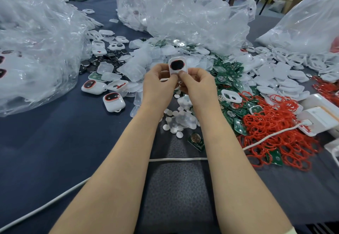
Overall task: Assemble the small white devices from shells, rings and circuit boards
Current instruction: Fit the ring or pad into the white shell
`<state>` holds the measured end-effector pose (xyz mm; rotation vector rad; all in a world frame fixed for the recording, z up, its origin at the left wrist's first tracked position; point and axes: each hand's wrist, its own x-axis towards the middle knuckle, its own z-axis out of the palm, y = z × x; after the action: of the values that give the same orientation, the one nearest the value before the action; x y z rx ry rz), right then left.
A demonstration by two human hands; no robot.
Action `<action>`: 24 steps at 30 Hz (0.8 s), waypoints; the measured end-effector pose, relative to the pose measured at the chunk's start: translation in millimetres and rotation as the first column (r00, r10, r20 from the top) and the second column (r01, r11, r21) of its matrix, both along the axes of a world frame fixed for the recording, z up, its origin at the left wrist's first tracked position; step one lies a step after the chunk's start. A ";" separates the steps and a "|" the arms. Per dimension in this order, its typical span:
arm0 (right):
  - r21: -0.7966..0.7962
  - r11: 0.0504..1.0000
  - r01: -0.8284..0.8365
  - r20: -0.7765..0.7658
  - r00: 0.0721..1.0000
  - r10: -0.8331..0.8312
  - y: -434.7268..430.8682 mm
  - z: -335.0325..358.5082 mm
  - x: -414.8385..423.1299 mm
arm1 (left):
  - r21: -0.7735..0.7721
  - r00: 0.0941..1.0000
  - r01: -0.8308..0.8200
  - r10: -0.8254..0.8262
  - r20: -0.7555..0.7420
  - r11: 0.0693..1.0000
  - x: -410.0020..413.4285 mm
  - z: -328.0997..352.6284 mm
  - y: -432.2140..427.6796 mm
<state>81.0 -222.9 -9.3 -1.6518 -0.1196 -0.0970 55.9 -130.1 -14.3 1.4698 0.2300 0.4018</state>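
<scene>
My left hand (159, 79) and my right hand (197, 81) together hold one small white shell (177, 65) upright above the table, thumbs pinching its lower edge. Its round opening shows a dark insert with a red ring at the rim. Two assembled white devices (113, 101) with red-ringed dark windows lie to the left. Green circuit boards (227, 72) are heaped to the right, red rings (271, 123) in a big pile further right. White shells (280, 79) are stacked behind them.
Large clear plastic bags (36, 50) of parts stand left, centre back and right. Small white discs (176, 122) lie between my forearms. A white cable (176, 159) crosses the dark blue table. A white box (319, 116) sits at the right edge.
</scene>
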 end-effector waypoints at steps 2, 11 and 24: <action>-0.028 1.000 -0.001 0.006 1.000 0.001 0.5 0.3 -0.5 | 0.029 1.000 -0.007 0.007 -0.009 1.000 -0.5 0.5 0.9; 0.117 0.993 0.000 -0.093 0.996 0.011 -0.9 -0.1 1.0 | 0.051 0.998 0.061 -0.060 -0.012 0.997 -5.4 4.5 -0.1; -0.729 0.567 -0.383 -0.166 0.903 0.397 7.5 18.7 -29.5 | -0.397 0.953 -0.283 0.303 -0.013 0.873 -7.8 22.0 44.8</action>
<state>51.5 -215.4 9.4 -2.4213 -0.6149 0.3340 48.1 -85.4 7.7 1.0237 0.4714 0.6001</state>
